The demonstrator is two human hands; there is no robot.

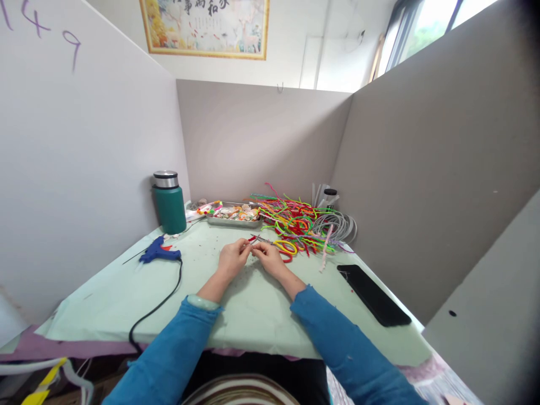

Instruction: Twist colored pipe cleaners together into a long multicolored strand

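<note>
I read everything from the scissors (278, 244). Left of their handles, the left hand (234, 257) pinches a small piece (251, 246), too tiny for me to identify. The right hand (270, 260), just on the handles' near side, pinches at it too. The piece sits between both sets of fingertips, nearer me than the blades. Coloured pipe cleaners (295, 216) heap beyond the scissors.

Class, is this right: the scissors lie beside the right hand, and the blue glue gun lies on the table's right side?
Not quite: the head view shows the blue glue gun on the left side of the table. The scissors do lie beside the right hand.
</note>
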